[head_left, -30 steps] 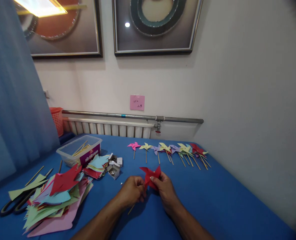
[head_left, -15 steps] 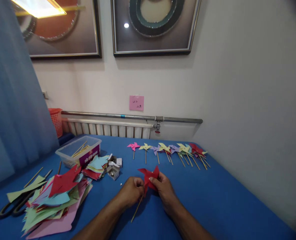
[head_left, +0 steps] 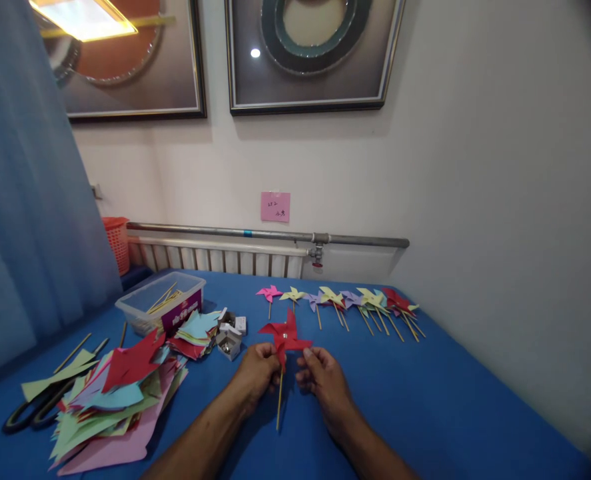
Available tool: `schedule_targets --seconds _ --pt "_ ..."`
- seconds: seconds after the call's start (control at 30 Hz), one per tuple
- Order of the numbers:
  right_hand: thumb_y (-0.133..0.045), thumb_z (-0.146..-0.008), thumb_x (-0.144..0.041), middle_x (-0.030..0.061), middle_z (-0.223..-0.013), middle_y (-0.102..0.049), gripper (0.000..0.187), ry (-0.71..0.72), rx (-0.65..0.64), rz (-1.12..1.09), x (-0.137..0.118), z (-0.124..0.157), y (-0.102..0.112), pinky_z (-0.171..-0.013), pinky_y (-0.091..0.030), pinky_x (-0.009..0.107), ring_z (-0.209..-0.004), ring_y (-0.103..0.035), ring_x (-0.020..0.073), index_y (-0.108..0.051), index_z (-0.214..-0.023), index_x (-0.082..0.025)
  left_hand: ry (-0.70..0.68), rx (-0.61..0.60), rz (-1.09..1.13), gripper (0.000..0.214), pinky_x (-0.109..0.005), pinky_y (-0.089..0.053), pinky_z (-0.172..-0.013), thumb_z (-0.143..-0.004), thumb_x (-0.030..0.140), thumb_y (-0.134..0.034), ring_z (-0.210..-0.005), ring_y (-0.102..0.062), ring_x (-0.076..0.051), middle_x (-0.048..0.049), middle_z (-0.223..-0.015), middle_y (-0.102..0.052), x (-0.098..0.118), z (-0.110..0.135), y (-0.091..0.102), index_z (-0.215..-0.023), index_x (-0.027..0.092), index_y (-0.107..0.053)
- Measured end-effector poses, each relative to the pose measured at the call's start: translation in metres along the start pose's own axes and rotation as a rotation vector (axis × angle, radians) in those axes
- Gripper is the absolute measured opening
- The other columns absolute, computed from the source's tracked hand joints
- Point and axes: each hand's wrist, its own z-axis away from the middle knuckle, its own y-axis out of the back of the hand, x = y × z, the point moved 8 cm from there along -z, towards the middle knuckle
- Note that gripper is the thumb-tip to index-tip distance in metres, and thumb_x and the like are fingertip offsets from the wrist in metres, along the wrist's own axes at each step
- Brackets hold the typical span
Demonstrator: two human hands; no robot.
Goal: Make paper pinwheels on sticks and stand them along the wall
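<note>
A red paper pinwheel [head_left: 285, 335] on a thin wooden stick [head_left: 280, 403] stands nearly upright over the blue table [head_left: 425, 400]. My left hand [head_left: 256, 371] is closed around the stick just under the red blades. Just to the right of the stick, my right hand [head_left: 322, 375] has its fingers curled and sits close to the pinwheel without clearly touching it. A silver pin shows at the pinwheel's centre.
A row of finished pinwheels [head_left: 345, 303] lies along the far edge. At left are a heap of cut coloured paper [head_left: 115, 393], scissors [head_left: 30, 410], a clear box of sticks [head_left: 162, 308] and a small pin box [head_left: 228, 340]. Loose sticks lie near the curtain.
The pinwheel has been lifted and turned upright, so its face shows. My right hand has come off the red paper and dropped slightly; my left hand keeps hold of the stick.
</note>
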Motion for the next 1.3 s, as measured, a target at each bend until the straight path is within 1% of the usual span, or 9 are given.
schedule_targets --seconds 0.1,0.23,0.4,0.63,0.77,0.87,1.0,1.13,1.3 --pt "-0.069 -0.073 -0.056 -0.0016 -0.066 -0.065 0.039 -0.016 -0.063 0.116 0.005 0.003 -0.01 -0.043 -0.04 0.023 -0.043 -0.054 0.0094 -0.055 -0.081 -0.02 -0.015 0.021 0.052 0.023 -0.02 -0.032 -0.037 -0.058 0.036 -0.069 -0.04 -0.048 -0.01 0.0029 -0.048 -0.055 0.001 -0.001 0.002 -0.065 0.018 -0.055" --pt "-0.061 -0.078 -0.044 -0.0059 -0.049 -0.057 0.024 -0.026 -0.233 0.286 0.006 0.015 -0.027 -0.043 -0.038 0.021 -0.039 -0.049 0.0088 -0.055 -0.079 -0.02 -0.024 0.021 0.109 0.024 -0.019 -0.036 -0.038 -0.058 0.034 -0.071 -0.04 -0.05 -0.01 0.0023 -0.048 -0.057 0.002 -0.002 0.003 -0.064 0.017 -0.056" --pt "-0.06 -0.077 -0.036 -0.0069 -0.051 -0.056 0.017 -0.037 -0.355 0.348 0.005 0.028 -0.039 -0.044 -0.038 0.02 -0.041 -0.05 0.009 -0.056 -0.081 -0.02 -0.051 -0.005 0.138 0.028 -0.02 -0.036 -0.038 -0.059 0.038 -0.075 -0.039 -0.049 -0.009 0.0023 -0.05 -0.057 0.005 -0.002 0.003 -0.067 0.016 -0.059" --pt "-0.056 -0.075 -0.032 -0.0067 -0.049 -0.056 0.012 -0.029 -0.34 0.351 0.007 0.024 -0.039 -0.043 -0.036 0.02 -0.039 -0.048 0.0079 -0.054 -0.077 -0.02 -0.045 -0.018 0.119 0.024 -0.02 -0.036 -0.04 -0.061 0.037 -0.069 -0.039 -0.048 -0.009 0.0014 -0.047 -0.056 0.003 -0.003 0.003 -0.062 0.017 -0.056" --pt "-0.055 -0.075 -0.032 -0.0065 -0.052 -0.058 0.011 -0.029 -0.309 0.325 0.003 0.024 -0.037 -0.044 -0.037 0.02 -0.039 -0.049 0.008 -0.052 -0.076 -0.021 -0.06 0.099 0.183 0.035 -0.021 -0.034 -0.039 -0.064 0.05 -0.07 -0.041 -0.049 -0.009 0.0008 -0.058 -0.061 0.005 -0.003 0.016 -0.069 0.017 -0.058" --pt "-0.054 -0.075 -0.033 -0.0065 -0.05 -0.057 0.012 -0.028 -0.307 0.333 0.001 0.024 -0.037 -0.043 -0.037 0.02 -0.039 -0.049 0.0088 -0.053 -0.076 -0.021 -0.13 0.152 0.095 0.042 -0.021 -0.032 -0.041 -0.069 0.058 -0.067 -0.042 -0.047 -0.009 0.0006 -0.057 -0.059 0.013 -0.002 0.021 -0.066 0.017 -0.058" --pt "-0.054 -0.076 -0.031 -0.0061 -0.047 -0.056 0.01 -0.017 -0.307 0.331 0.002 0.024 -0.037 -0.044 -0.037 0.02 -0.039 -0.048 0.0091 -0.053 -0.075 -0.021 -0.176 0.144 -0.08 0.039 -0.021 -0.029 -0.044 -0.065 0.051 -0.072 -0.041 -0.042 -0.007 0.0038 -0.048 -0.05 0.016 0.0 0.016 -0.058 0.017 -0.054" --pt "-0.054 -0.077 -0.03 -0.0066 -0.046 -0.055 0.008 -0.001 -0.316 0.335 0.003 0.024 -0.037 -0.044 -0.036 0.02 -0.038 -0.048 0.0089 -0.053 -0.075 -0.021 -0.156 0.143 -0.088 0.037 -0.022 -0.027 -0.044 -0.063 0.048 -0.072 -0.04 -0.042 -0.009 0.0035 -0.047 -0.049 0.013 -0.001 0.012 -0.054 0.019 -0.05" --pt "-0.055 -0.076 -0.03 -0.0069 -0.051 -0.057 0.009 -0.012 -0.324 0.317 0.003 0.024 -0.039 -0.042 -0.036 0.02 -0.037 -0.046 0.008 -0.052 -0.077 -0.022 -0.152 0.197 -0.138 0.027 -0.023 -0.028 -0.046 -0.066 0.038 -0.065 -0.042 -0.042 -0.01 0.0031 -0.047 -0.049 0.011 -0.006 0.022 -0.053 0.02 -0.05"
